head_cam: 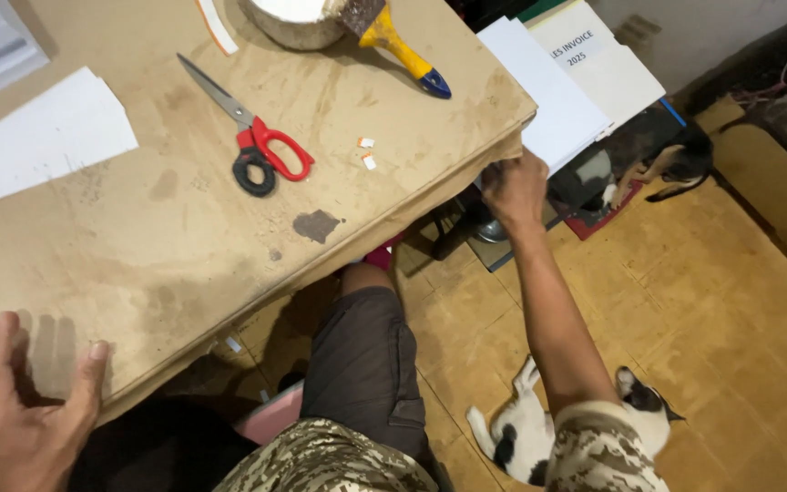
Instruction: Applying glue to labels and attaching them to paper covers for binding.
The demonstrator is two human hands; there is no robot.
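My right hand [514,189] reaches out past the table's corner and pinches the lower edge of a white sheet [553,96] that lies on a stack of white papers [608,64]. My left hand [20,410] hovers with fingers spread over the near left edge of the brown cardboard-covered table [184,237], holding nothing. Red-and-black-handled scissors [252,141] lie shut on the table. At the far edge a paintbrush with a yellow and blue handle [403,50] rests against a round white container [295,18].
White sheets [38,141] lie at the table's left. Small paper scraps [367,153] and a dark stain [317,225] mark the surface. On the tiled floor a black-and-white cat [539,428] lies by my leg; another cat [667,169] lies further right.
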